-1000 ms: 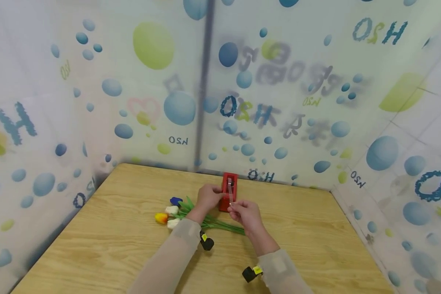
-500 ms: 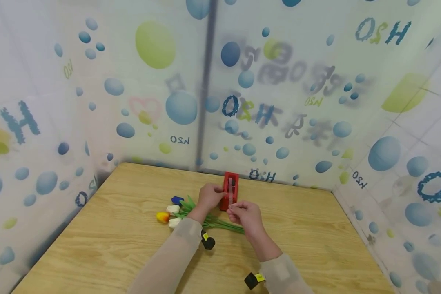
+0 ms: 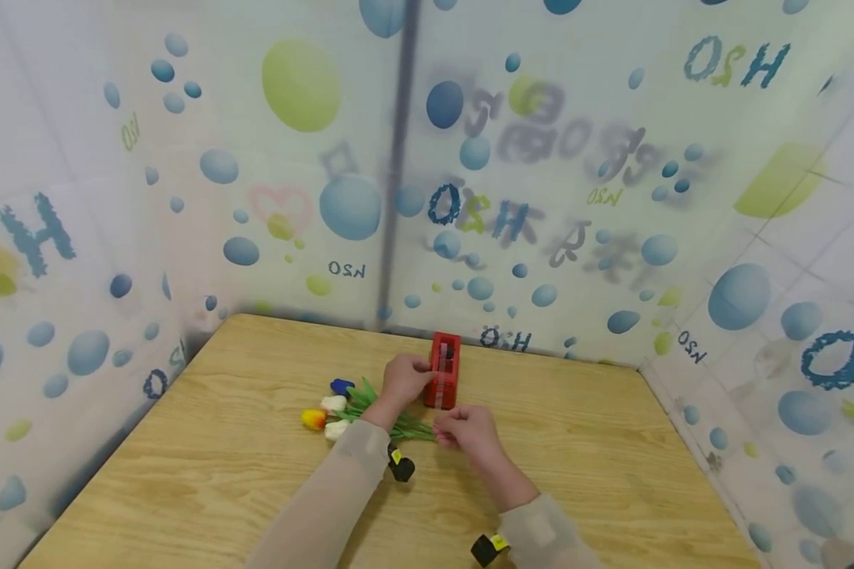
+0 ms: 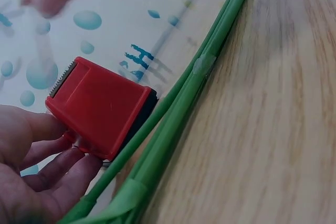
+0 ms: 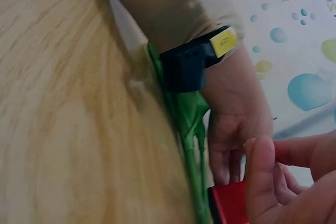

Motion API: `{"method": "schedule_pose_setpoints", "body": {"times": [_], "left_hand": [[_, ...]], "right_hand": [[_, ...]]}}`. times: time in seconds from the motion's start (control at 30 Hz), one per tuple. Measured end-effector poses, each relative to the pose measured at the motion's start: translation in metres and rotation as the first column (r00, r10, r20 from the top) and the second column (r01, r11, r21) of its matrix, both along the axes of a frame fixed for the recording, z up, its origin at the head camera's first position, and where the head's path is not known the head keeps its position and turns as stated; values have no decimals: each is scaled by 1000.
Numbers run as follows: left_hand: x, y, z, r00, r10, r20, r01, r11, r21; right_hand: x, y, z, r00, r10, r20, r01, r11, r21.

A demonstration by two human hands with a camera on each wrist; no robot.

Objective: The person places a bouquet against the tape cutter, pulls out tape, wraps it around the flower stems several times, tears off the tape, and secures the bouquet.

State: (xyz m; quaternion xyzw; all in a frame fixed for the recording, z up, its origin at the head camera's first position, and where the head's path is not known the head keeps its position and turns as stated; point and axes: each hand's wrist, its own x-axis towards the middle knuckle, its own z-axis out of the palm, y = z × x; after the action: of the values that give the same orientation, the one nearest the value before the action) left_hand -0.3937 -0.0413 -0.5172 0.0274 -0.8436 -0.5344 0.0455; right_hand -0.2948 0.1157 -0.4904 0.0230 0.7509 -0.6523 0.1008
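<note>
A red tape dispenser (image 3: 455, 379) with a toothed cutting edge stands near the back of the table. My left hand (image 3: 403, 382) grips its left side; in the left wrist view the fingers (image 4: 58, 174) curl against the red body (image 4: 100, 106). A clear strip of tape (image 3: 439, 391) runs from the roll toward my right hand (image 3: 472, 433), whose thumb and forefinger pinch its end. Below both hands lies a bunch of artificial tulips, its green stems (image 4: 178, 98) close to the dispenser. Their heads are white (image 3: 337, 431), yellow-orange (image 3: 313, 419) and blue (image 3: 341, 386).
The wooden table (image 3: 598, 458) meets a curtain-like wall (image 3: 576, 197) printed with bubbles at the back and sides. Black wrist cameras (image 3: 401, 466) hang at both sleeves. A clear shiny patch (image 4: 203, 65) shows on the stems.
My right hand has moved down toward me and slightly left, and the tape strip has lengthened past the dispenser's front. My left hand keeps its place on the dispenser.
</note>
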Motion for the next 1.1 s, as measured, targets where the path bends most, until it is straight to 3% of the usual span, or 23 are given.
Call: {"method": "schedule_pose_setpoints", "body": {"times": [0.27,0.47,0.83,1.1], "left_hand": [[0,0,-2,1000,-9,-3,9,1000,-10],[-2,-2,-2,1000,-6,4,6,1000,-18],[-2,-1,1,1000,-2,15,3,999,-32],[0,-1,2,1000,1,-16,-2,999,-36]], "right_hand": [[-5,3,-27,998,47,34,-48,998,33],[-9,3,-32,996,77,40,-79,994,69],[-10,3,-27,992,108,61,-113,989,91],[-7,6,-6,991,130,41,-126,989,-76]]}}
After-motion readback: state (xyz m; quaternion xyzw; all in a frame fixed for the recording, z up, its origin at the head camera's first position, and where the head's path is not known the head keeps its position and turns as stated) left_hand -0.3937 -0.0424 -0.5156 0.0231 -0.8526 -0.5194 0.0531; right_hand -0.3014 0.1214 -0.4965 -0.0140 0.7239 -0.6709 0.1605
